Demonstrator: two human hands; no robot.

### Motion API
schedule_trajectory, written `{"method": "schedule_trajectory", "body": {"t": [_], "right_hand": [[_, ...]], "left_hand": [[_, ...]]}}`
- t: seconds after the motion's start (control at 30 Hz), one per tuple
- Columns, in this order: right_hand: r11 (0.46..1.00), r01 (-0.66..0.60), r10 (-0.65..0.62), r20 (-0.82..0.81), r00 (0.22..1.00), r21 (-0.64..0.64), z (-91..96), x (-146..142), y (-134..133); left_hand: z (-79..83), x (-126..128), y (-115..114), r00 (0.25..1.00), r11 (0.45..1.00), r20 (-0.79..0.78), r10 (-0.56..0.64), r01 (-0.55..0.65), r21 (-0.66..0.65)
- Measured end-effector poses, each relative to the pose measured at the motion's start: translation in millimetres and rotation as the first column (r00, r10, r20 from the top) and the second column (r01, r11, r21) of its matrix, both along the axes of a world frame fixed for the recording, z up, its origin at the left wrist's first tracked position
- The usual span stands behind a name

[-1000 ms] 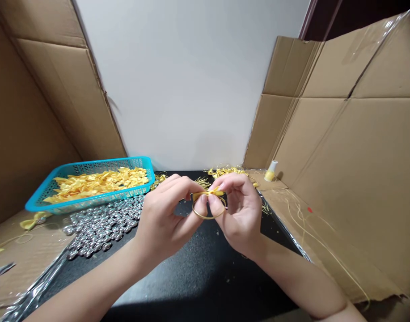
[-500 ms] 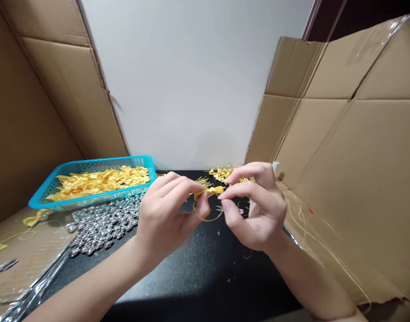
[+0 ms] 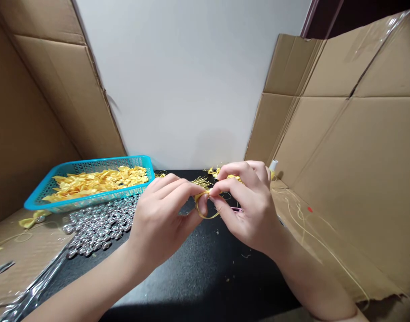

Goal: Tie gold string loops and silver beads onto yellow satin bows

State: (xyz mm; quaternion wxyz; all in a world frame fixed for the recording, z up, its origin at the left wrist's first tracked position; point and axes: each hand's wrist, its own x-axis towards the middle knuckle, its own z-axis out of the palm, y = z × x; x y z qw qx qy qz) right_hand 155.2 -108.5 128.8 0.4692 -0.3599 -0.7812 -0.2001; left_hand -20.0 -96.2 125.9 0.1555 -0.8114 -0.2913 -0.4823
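Observation:
My left hand (image 3: 166, 214) is closed, pinching a small yellow ribbon bow (image 3: 200, 195) between thumb and forefinger above the black work surface (image 3: 198, 273). At the bow's middle, the thumb and forefinger of my right hand (image 3: 250, 210) are pressed together; its other fingers curl above. Most of the bow is covered by my fingertips. A thin yellow cord (image 3: 209, 218) hangs in a loop below it, between both hands. Behind my right hand shows a pink handle (image 3: 237, 209), partly hidden.
A blue basket (image 3: 33, 203) of yellow ribbon pieces (image 3: 100, 181) stands at the left. Many shiny silver beads (image 3: 97, 228) lie before it. Behind my hands are gold wire-like strands (image 3: 201, 181) and more yellow bows (image 3: 213, 171). Cardboard walls (image 3: 352, 161) flank both sides.
My right hand has moved left, its fingertips coming from the bow's right end to its middle and closing there. My left hand has shifted slightly left, still holding the bow.

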Motion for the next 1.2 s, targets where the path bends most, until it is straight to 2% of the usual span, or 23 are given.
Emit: {"method": "schedule_trajectory", "body": {"t": [0.17,0.47,0.77,1.2], "right_hand": [[0.998,0.055,-0.057,0.079,0.995,0.032,0.4,-1.6,0.3],[0.994,0.081,-0.070,0.125,0.990,-0.080,1.2,-2.4,0.2],[0.989,0.064,-0.048,0.118,0.992,-0.137,-1.6,-1.9,0.9],[0.990,0.056,-0.043,0.095,0.995,-0.133,1.3,-2.3,-2.1]], "left_hand": [[0.0,-0.6,1.1,0.999,1.000,-0.041,0.018,-0.018,0.016],[-1.9,-0.9,4.8,0.997,0.999,-0.065,0.040,-0.038,0.024],[-0.8,-0.4,5.7,0.998,1.000,-0.049,0.029,-0.029,0.010],[-1.6,-2.1,6.3,0.999,1.000,-0.039,0.006,-0.007,-0.009]]}}
